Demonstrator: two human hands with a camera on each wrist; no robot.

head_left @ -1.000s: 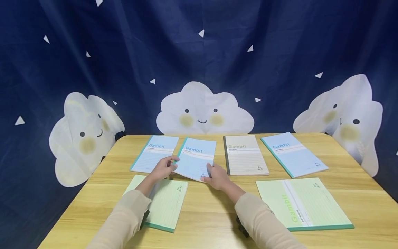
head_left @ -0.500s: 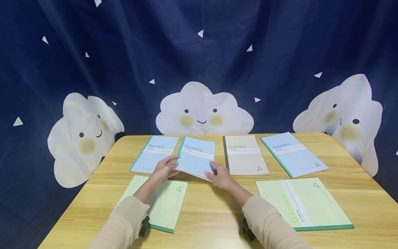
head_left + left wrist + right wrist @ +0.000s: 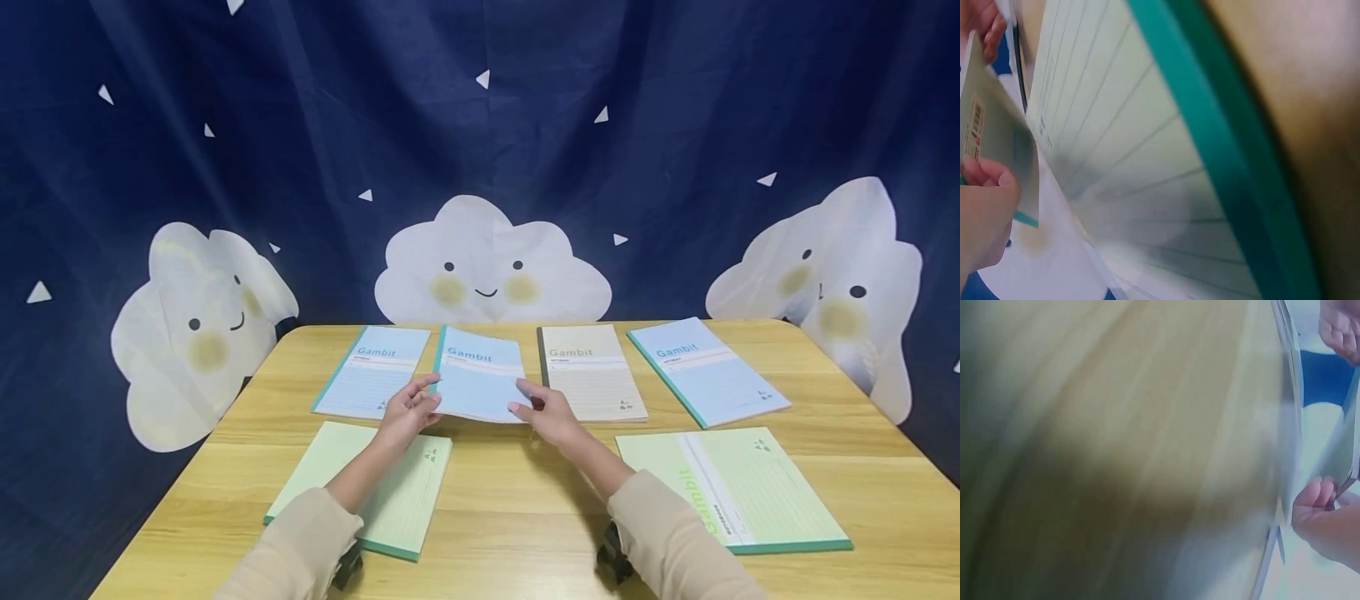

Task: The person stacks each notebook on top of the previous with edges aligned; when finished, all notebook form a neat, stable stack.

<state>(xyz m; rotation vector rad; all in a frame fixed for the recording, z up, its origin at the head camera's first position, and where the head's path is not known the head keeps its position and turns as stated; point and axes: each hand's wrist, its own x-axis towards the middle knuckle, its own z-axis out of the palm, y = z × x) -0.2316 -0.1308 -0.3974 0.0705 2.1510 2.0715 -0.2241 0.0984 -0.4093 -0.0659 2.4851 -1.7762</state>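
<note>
Between my two hands is a light blue notebook [image 3: 480, 375] with a teal spine, its near edge bowed and raised off the table. My left hand [image 3: 408, 412] pinches it at the spine side, thumb on the cover and fingers beneath. On the opposite side my right hand [image 3: 551, 410] pinches the near right corner. In the left wrist view the notebook's back [image 3: 1004, 137] shows a barcode label. Left of it lies another blue notebook [image 3: 382, 367], and a beige notebook [image 3: 592, 375] with a dark spine is on the right, partly behind my right hand.
A third blue notebook [image 3: 708, 371] lies angled at the far right. Nearer me, one green notebook [image 3: 405, 492] sits under my left forearm and another green notebook [image 3: 787, 492] by my right sleeve. A dark blue curtain [image 3: 480, 150] hangs behind the wooden table [image 3: 510, 533].
The held blue notebook has lifted at its near edge, straightened and shifted slightly right. Both hands have moved right with it, keeping their hold. The other notebooks stay put.
</note>
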